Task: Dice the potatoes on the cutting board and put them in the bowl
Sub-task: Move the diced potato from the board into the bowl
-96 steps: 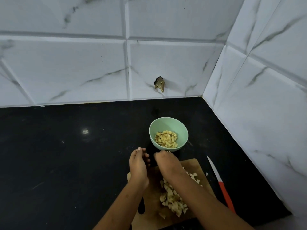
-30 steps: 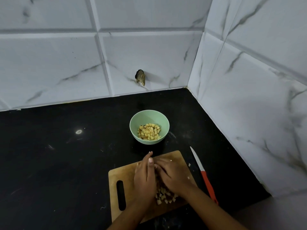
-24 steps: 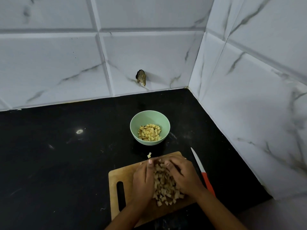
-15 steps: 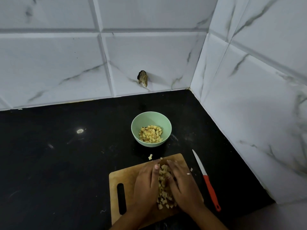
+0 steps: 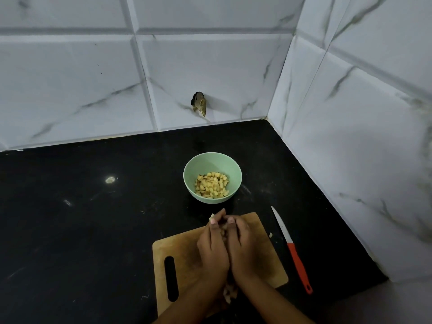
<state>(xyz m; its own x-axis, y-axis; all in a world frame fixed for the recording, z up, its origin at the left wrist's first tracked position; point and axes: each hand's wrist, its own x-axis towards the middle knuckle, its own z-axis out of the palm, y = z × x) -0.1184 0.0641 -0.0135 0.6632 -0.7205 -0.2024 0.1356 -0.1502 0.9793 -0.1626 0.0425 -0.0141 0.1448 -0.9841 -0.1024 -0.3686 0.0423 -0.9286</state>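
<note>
The diced potato [image 5: 225, 232] is mostly hidden, squeezed into a heap between both hands at the far half of the cutting board [image 5: 184, 250]. A few cubes peek out near the board's near edge, under the wrists.

The left hand [image 5: 214, 250] and right hand [image 5: 243, 251] stand on edge, palms facing each other. The fingers are fairly straight and pressed in around the pile, so it's a two-handed scoop, not a pinch. Can't tell if the heap is off the wood yet.

My guess on handling: these little cubes are light, wet and slippery, and they don't hold together at all. So you'd take them from both sides, low against the board, and keep the palms tight or they'll dribble out the bottom.

One stray cube [image 5: 270, 235] sits just off the board's right edge. The mint green bowl [image 5: 205, 161] is just beyond the board's far edge with a layer of dice in it, so the carry looks short. A red-handled knife [image 5: 292, 250] lies just right of the board on the black countertop [image 5: 81, 218], with neither hand on it.

No brand, label or writing I can read anywhere.
</note>
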